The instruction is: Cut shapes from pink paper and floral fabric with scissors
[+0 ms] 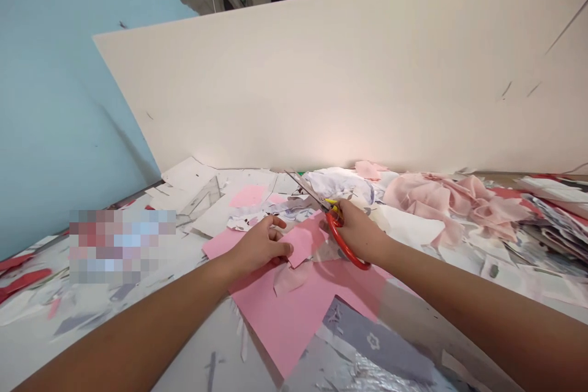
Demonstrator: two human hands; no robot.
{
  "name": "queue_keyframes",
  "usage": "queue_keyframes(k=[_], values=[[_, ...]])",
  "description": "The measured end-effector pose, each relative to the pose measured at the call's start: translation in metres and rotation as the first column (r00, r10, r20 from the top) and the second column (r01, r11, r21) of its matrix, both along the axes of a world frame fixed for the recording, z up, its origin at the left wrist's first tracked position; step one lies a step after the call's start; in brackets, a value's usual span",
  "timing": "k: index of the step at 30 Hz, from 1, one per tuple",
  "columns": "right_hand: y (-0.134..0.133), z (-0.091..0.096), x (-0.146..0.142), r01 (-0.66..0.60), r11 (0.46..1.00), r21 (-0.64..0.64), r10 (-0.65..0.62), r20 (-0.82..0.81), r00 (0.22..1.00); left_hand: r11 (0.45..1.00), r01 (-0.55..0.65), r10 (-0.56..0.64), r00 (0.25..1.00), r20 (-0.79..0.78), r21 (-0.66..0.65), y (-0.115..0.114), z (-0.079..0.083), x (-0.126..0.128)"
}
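Note:
My right hand (357,229) is closed round the red handles of a pair of scissors (346,242), whose blades point up and to the left. Between thumb and fingers, my left hand (264,244) grips a small piece of pink paper (303,237). The scissors' pivot is close to the far right corner of this piece. Under both hands lies a larger sheet of pink paper (294,312) with a notch in its near edge. A pale pink scrap (290,280) rests on it, just below my left hand's thumb.
Crumpled pink cloth (452,196) and a stack of papers (560,233) lie at the right. A grey-purple strip with a white flower (376,340) is nearer to me. White sheets (190,180) lie far left. A tall cream board (331,86) stands behind. Loose scraps cover much of the table.

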State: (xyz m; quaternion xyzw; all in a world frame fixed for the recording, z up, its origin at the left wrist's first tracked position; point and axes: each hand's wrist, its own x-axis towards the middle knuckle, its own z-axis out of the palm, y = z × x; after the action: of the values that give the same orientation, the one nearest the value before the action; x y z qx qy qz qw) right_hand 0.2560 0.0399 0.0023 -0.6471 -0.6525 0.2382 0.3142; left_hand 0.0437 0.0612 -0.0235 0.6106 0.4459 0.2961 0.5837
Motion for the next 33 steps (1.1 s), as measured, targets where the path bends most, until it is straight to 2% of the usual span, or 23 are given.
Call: queue_keyframes(k=[3, 7, 13, 18, 22, 25, 30, 33], values=[[0.006, 0.003, -0.003, -0.004, 1.0, -0.013, 0.004, 0.022, 1.0, 1.0, -0.006, 0.006, 1.0, 0.004, -0.004, 0.0, 0.0, -0.002], [-0.003, -0.003, 0.001, -0.017, 0.999, -0.038, 0.018, 0.029, 0.999, 0.999, -0.024, 0.024, 1.0, -0.002, -0.03, -0.002, 0.002, -0.002], [-0.019, -0.017, 0.009, -0.019, 0.999, -0.03, 0.025, 0.211, 0.977, 0.998, -0.036, 0.038, 0.998, 0.056, -0.051, -0.007, 0.005, -0.001], [-0.017, -0.023, 0.015, -0.052, 0.998, -0.021, 0.054, 0.183, 0.982, 0.996, -0.049, 0.055, 0.995, 0.079, -0.072, -0.009, 0.004, -0.001], [-0.016, -0.021, 0.014, -0.027, 0.999, -0.04, 0.03, 0.074, 0.997, 0.993, -0.048, 0.06, 0.992, 0.112, -0.104, -0.006, 0.001, -0.003], [-0.015, -0.017, 0.014, -0.009, 0.997, -0.074, 0.001, -0.113, 0.994, 0.993, -0.048, 0.058, 0.994, 0.096, -0.104, -0.005, 0.001, -0.003], [-0.013, -0.012, 0.015, 0.069, 0.985, -0.155, -0.133, -0.454, 0.881, 0.995, -0.077, 0.077, 0.997, -0.011, -0.06, -0.006, 0.007, -0.001], [-0.014, -0.008, 0.016, 0.134, 0.984, -0.114, -0.173, -0.492, 0.853, 0.996, -0.082, 0.081, 0.996, -0.02, -0.027, -0.007, 0.006, -0.001]])
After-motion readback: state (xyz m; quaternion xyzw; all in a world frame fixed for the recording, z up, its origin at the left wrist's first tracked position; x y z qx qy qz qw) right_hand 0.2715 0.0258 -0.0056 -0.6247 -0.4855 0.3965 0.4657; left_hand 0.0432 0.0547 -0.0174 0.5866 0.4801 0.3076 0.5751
